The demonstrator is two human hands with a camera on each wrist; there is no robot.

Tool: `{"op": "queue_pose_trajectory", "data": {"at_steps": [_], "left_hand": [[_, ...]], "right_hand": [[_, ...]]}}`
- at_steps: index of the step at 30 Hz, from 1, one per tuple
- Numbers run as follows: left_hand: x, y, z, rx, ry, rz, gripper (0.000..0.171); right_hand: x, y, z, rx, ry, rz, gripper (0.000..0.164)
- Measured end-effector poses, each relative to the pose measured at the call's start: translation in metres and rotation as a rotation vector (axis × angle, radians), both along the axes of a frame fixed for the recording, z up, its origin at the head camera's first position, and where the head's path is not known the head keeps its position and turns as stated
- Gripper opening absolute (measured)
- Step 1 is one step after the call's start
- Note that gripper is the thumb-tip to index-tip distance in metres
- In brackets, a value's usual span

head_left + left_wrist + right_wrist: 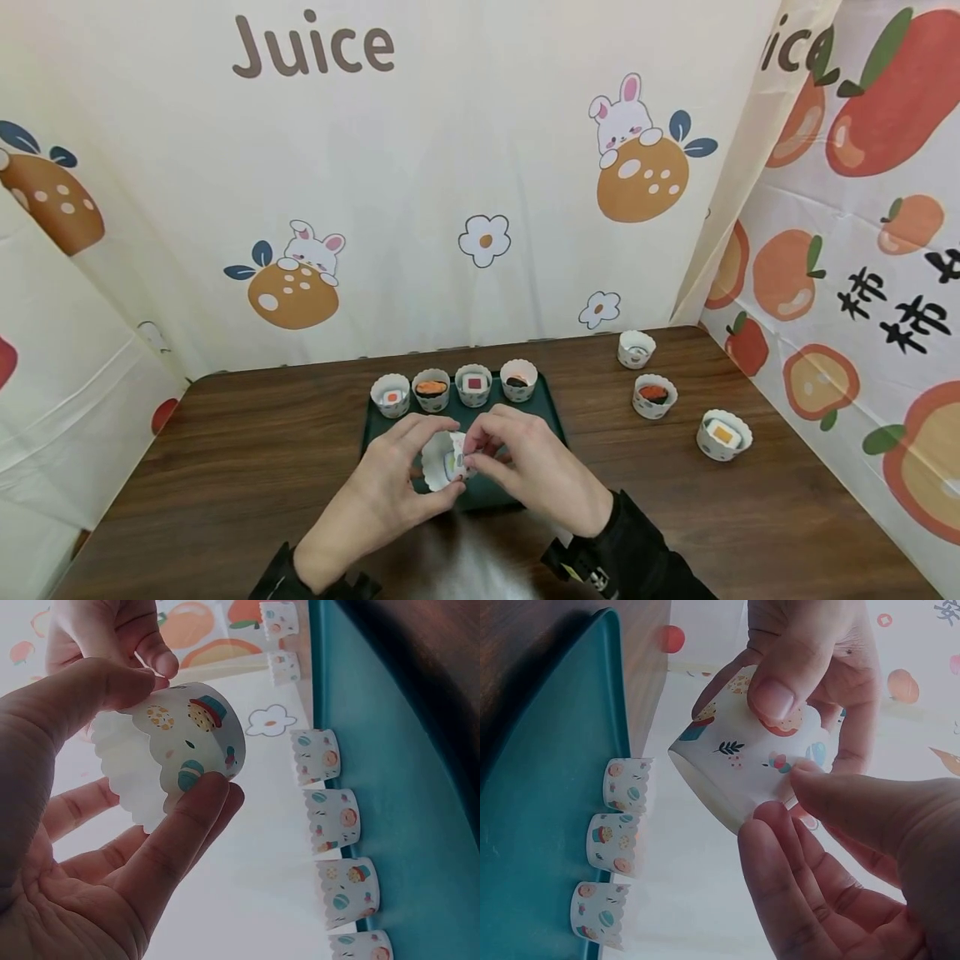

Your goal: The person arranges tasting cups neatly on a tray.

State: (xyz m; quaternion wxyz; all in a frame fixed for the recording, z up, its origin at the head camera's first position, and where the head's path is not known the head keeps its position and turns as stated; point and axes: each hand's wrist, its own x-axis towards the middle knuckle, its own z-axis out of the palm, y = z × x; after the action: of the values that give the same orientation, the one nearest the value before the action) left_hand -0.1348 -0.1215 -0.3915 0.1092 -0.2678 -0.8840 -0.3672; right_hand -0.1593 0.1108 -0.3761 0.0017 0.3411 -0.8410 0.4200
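Over the dark green tray (480, 497), my left hand (386, 479) holds a printed paper cupcake cup (435, 464) between thumb and fingers. The cup is tipped on its side, its scalloped rim to the left in the left wrist view. My right hand (543, 467) pinches the cup's wall; in the right wrist view the thumb and fingertips (769, 817) meet there. Along the tray's far edge stand four-sided rows of like cups: an orange-topped sushi piece (431, 388) sits in one, a dark-red-centred piece (475, 382) in another.
On the brown table (262, 450) to the right stand three more cups: a far one (635, 350), one with a red-topped piece (654, 395), and one with a yellow-topped piece (723, 434). A printed curtain (420, 167) rises behind the table.
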Motion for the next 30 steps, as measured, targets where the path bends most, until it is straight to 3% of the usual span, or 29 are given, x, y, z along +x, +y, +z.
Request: {"op": "queue_pose_trajectory", "data": {"at_steps": [5,10,17,20,26,30], "left_hand": [[0.001,0.000,0.001,-0.007,0.016,0.000,0.054],[-0.003,-0.002,0.001,-0.027,0.094,-0.020,0.048],[-0.011,-0.012,0.001,-0.131,0.151,0.017,0.046],[-0.015,-0.020,0.002,-0.189,0.115,0.057,0.045],[-0.021,-0.036,0.008,-0.297,-0.048,0.136,0.046],[-0.026,-0.044,0.011,-0.331,-0.112,0.159,0.051]], "right_hand": [[-0.001,-0.001,0.002,-0.003,0.006,0.021,0.008],[-0.001,-0.001,0.003,0.014,-0.012,0.021,0.007],[0.000,0.000,0.003,0.041,-0.017,0.044,0.007],[0.000,0.002,0.002,0.049,-0.006,0.041,0.005],[0.001,0.005,0.003,0.060,-0.001,0.035,0.006],[0.002,0.006,0.004,0.066,0.001,0.029,0.006]]}}
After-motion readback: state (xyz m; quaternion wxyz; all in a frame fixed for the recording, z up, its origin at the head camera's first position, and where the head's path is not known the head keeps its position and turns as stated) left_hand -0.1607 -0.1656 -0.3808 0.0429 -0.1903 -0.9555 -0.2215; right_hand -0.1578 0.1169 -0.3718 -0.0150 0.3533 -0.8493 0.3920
